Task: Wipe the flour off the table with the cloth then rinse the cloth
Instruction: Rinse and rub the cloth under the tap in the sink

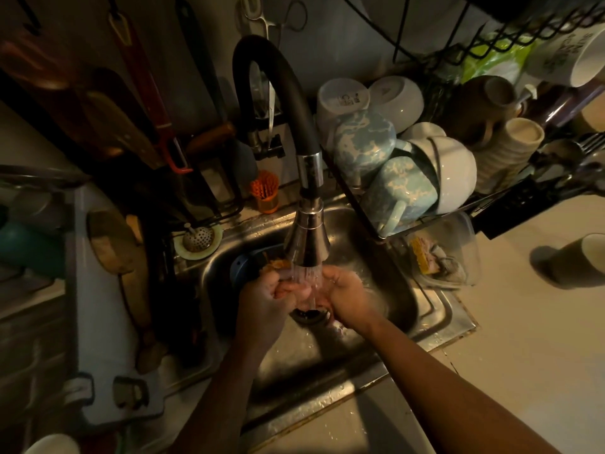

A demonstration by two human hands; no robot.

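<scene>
Over the steel sink, nearest us, both forearms reach in. The left hand and right hand sit level and close together, each with fingers curled round one end of the cloth. The cloth is bunched between them, long axis left to right, right under the spray head and above the drain. Neither hand is nearer. Water hits its middle. It looks pinkish, wet and crumpled, and the dim light hides any flour. We judge rinsing underway, wringing next. Beyond, blue mugs fill the dish rack.
</scene>
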